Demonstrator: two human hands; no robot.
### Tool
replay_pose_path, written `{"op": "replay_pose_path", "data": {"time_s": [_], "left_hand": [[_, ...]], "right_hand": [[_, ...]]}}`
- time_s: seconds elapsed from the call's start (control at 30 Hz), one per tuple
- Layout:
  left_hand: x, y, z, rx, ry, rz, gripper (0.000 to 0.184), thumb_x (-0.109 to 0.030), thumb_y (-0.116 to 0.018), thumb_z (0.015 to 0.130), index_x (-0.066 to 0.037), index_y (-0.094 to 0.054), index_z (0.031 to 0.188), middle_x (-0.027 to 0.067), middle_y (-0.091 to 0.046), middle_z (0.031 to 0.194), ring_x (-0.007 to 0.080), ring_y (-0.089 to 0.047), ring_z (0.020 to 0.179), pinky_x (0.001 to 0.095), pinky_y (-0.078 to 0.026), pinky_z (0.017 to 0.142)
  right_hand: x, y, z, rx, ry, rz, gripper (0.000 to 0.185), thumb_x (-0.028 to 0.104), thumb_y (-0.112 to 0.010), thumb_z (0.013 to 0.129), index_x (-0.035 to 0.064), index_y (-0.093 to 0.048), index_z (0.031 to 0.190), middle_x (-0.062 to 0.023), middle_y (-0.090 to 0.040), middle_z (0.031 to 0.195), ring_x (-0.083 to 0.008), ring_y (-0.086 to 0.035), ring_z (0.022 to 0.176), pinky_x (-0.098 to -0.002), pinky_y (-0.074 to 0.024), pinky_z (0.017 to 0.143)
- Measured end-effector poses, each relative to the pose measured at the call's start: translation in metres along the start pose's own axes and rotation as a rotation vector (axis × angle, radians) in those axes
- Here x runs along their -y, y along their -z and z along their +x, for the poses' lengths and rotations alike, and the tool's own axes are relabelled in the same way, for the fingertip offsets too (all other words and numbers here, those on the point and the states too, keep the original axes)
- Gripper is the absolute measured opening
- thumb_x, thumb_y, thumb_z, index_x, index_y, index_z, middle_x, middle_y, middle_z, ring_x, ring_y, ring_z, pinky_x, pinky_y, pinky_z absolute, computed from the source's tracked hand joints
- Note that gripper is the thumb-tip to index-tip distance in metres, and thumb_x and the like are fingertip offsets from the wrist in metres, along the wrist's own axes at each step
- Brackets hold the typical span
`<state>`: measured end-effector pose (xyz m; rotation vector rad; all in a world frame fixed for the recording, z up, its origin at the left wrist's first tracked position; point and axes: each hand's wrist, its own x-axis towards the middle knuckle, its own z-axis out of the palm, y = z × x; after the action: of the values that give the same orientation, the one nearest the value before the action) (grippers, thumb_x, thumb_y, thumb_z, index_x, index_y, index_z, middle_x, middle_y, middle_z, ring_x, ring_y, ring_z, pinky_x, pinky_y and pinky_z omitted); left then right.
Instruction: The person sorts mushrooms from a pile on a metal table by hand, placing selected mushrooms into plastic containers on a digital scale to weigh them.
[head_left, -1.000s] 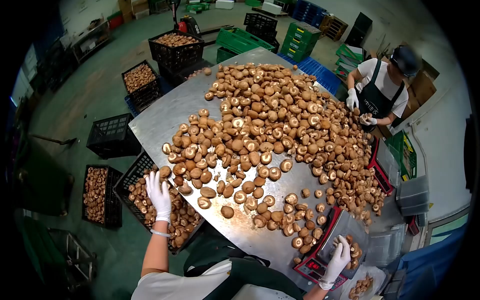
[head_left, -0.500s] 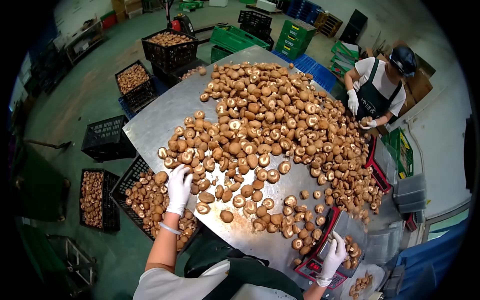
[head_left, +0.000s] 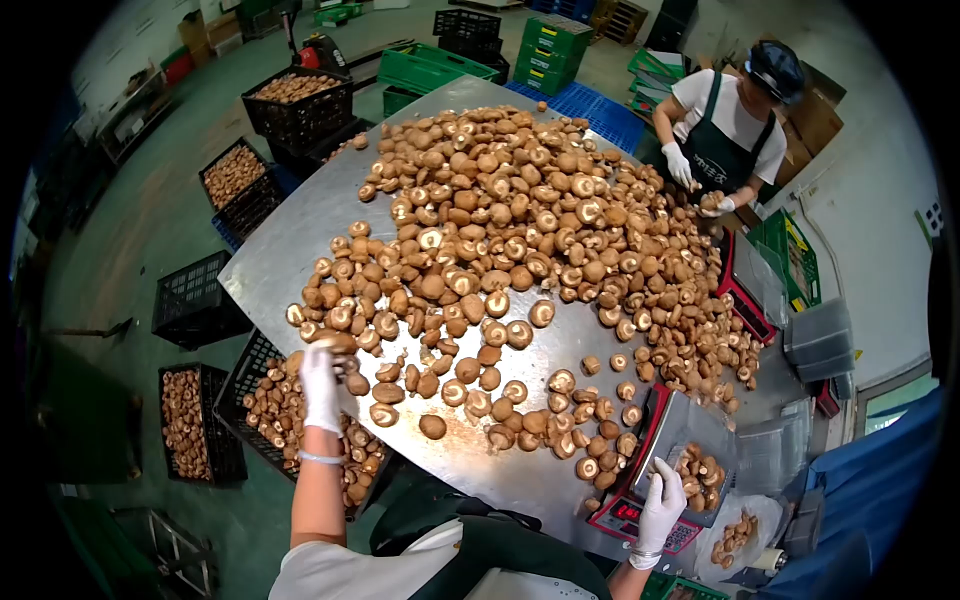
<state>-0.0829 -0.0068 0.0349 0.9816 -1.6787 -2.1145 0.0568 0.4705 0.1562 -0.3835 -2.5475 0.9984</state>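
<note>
My left hand (head_left: pixel 320 388), in a white glove, is closed around a shiitake mushroom (head_left: pixel 335 343) above the table's left edge, over the black crate (head_left: pixel 228 385) of mushrooms. Part of its grip is hidden. My right hand (head_left: pixel 660 508), also gloved, is at the near side of a red digital scale (head_left: pixel 627 512). Its fingers are partly stretched out, and no object shows in them. On the scale is a clear tray holding several mushrooms (head_left: pixel 700 475). A large heap of shiitake mushrooms (head_left: pixel 520 200) covers much of the metal table (head_left: pixel 290 240), with loose ones nearer me.
Across the table, a co-worker (head_left: pixel 725 140) in a dark apron handles mushrooms beside a second red scale (head_left: pixel 745 290). Stacked clear trays (head_left: pixel 820 340) and a plastic bag of mushroom pieces (head_left: pixel 740 535) lie at right. Black crates (head_left: pixel 205 300) stand on the floor at left.
My left hand has gone from the heap's edge to above the crate side, now with a mushroom in it. My right hand stays by the scale. The whole view has shifted slightly.
</note>
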Motion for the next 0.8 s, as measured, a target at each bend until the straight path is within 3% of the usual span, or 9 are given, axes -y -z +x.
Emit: {"op": "replay_pose_path", "data": {"time_s": [0.17, 0.3, 0.33, 0.37, 0.47, 0.57, 0.67, 0.77, 0.8], "left_hand": [[0.048, 0.087, 0.037, -0.349, -0.092, -0.515, 0.039, -0.026, -0.041, 0.098, -0.005, -0.042, 0.13, 0.0109, -0.058, 0.116, 0.0176, -0.056, 0.1, 0.0291, -0.044, 0.085], [-0.01, -0.005, -0.014, -0.213, -0.385, 0.152, 0.051, -0.026, -0.046, 0.096, -0.002, -0.035, 0.139, 0.0129, -0.052, 0.131, 0.0191, -0.054, 0.106, 0.0305, -0.046, 0.092], [-0.027, -0.036, -0.027, -0.079, -0.239, 0.258, 0.05, -0.023, -0.049, 0.095, -0.001, -0.039, 0.138, 0.0129, -0.049, 0.134, 0.024, -0.051, 0.116, 0.0346, -0.042, 0.099], [-0.005, -0.048, -0.008, -0.046, -0.589, 0.651, 0.052, -0.022, -0.053, 0.092, 0.0, -0.039, 0.138, 0.0156, -0.044, 0.139, 0.0285, -0.042, 0.128, 0.0395, -0.033, 0.108], [-0.016, -0.108, 0.013, 0.142, -0.905, 1.012, 0.066, -0.028, -0.067, 0.081, -0.008, -0.04, 0.139, 0.0176, -0.036, 0.144, 0.0382, -0.029, 0.135, 0.0465, -0.024, 0.111], [-0.019, -0.151, 0.053, 0.035, -0.9, 1.314, 0.073, -0.037, -0.068, 0.079, -0.014, -0.037, 0.141, 0.0141, -0.029, 0.149, 0.0358, -0.023, 0.138, 0.0527, -0.02, 0.11], [0.006, -0.177, 0.09, 0.064, -0.778, 1.298, 0.067, -0.042, -0.064, 0.082, -0.013, -0.041, 0.138, 0.0153, -0.041, 0.14, 0.0372, -0.03, 0.134, 0.0509, -0.024, 0.108], [0.011, -0.198, 0.069, 0.359, -0.718, 1.085, 0.042, -0.028, -0.061, 0.084, -0.01, -0.055, 0.121, 0.0129, -0.059, 0.104, 0.0335, -0.052, 0.107, 0.0476, -0.034, 0.1], [0.018, -0.203, 0.057, 0.307, -0.953, 1.01, 0.034, -0.024, -0.06, 0.083, -0.009, -0.058, 0.113, 0.0133, -0.06, 0.098, 0.0327, -0.054, 0.099, 0.0457, -0.038, 0.093]], "right_hand": [[-0.016, 0.018, -0.003, -0.023, -0.032, -0.033, 0.02, 0.006, -0.051, 0.091, -0.0032, -0.063, 0.105, -0.011, -0.065, 0.094, -0.0193, -0.062, 0.089, -0.0297, -0.0479, 0.08], [-0.02, 0.025, 0.0, -0.033, -0.033, -0.043, 0.02, 0.006, -0.052, 0.089, -0.0031, -0.063, 0.103, -0.0123, -0.065, 0.093, -0.0211, -0.062, 0.087, -0.0309, -0.0471, 0.081], [-0.02, 0.025, 0.001, -0.016, -0.038, -0.04, 0.02, 0.006, -0.052, 0.089, -0.0032, -0.063, 0.103, -0.0124, -0.065, 0.093, -0.0211, -0.062, 0.087, -0.0309, -0.0472, 0.08], [-0.018, 0.023, 0.004, 0.001, -0.039, -0.036, 0.02, 0.006, -0.052, 0.089, -0.0033, -0.063, 0.103, -0.0126, -0.065, 0.093, -0.0211, -0.062, 0.086, -0.031, -0.0473, 0.08], [-0.008, 0.015, 0.006, -0.004, -0.019, -0.029, 0.02, 0.003, -0.052, 0.087, -0.0036, -0.064, 0.102, -0.0123, -0.065, 0.09, -0.0213, -0.062, 0.083, -0.0309, -0.0479, 0.078], [-0.007, 0.01, 0.004, 0.002, -0.013, -0.042, 0.02, 0.002, -0.053, 0.086, -0.0037, -0.064, 0.101, -0.0127, -0.065, 0.089, -0.0216, -0.062, 0.081, -0.0308, -0.0484, 0.076], [-0.002, 0.004, 0.001, -0.001, -0.027, -0.059, 0.019, 0.001, -0.057, 0.084, -0.0011, -0.065, 0.101, -0.0145, -0.064, 0.087, -0.0264, -0.062, 0.079, -0.0332, -0.0489, 0.074], [-0.003, -0.004, -0.002, -0.009, -0.069, -0.027, 0.019, 0.002, -0.057, 0.084, -0.0012, -0.065, 0.101, -0.0144, -0.065, 0.088, -0.0265, -0.063, 0.08, -0.033, -0.0488, 0.075], [-0.002, -0.007, -0.001, -0.002, -0.078, -0.017, 0.019, 0.002, -0.057, 0.085, -0.0013, -0.065, 0.101, -0.0143, -0.065, 0.089, -0.0263, -0.063, 0.082, -0.0333, -0.0486, 0.076]]}}
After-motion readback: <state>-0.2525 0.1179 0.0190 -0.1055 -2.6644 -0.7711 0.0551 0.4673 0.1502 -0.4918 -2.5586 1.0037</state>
